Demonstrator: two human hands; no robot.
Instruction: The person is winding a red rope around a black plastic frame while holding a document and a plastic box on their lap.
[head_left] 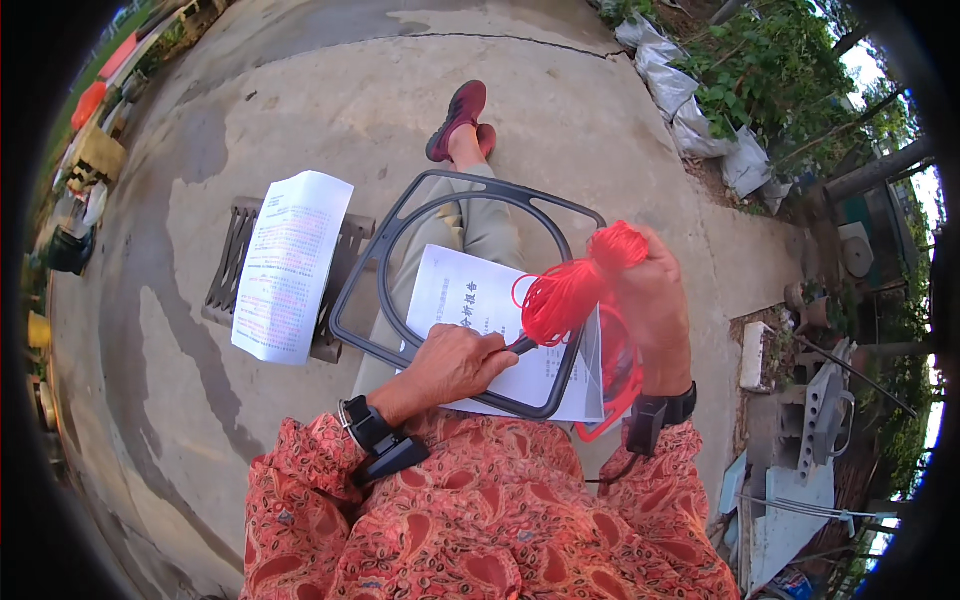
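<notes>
A dark grey plastic frame (352, 290), squarish outside with a large round opening, lies tilted over my lap. My left hand (455, 365) is closed on the ring of the frame near its lower right side, thumb and fingers pressed together. Up at the right, my right hand (650, 285) grips a bundle of red cord (565, 298), whose loops hang down to the left over the frame's edge. The loops' lower end comes close to my left fingertips; whether those fingers also pinch a strand, I cannot tell. White printed papers (445, 290) rest on my lap under the frame.
To the left, a printed sheet (290, 265) lies on a dark slatted stool (235, 255). More red cord or a red-edged bag (622, 375) sits beside my right forearm. White sacks (665, 80) and plants line the right side of the concrete ground (300, 110).
</notes>
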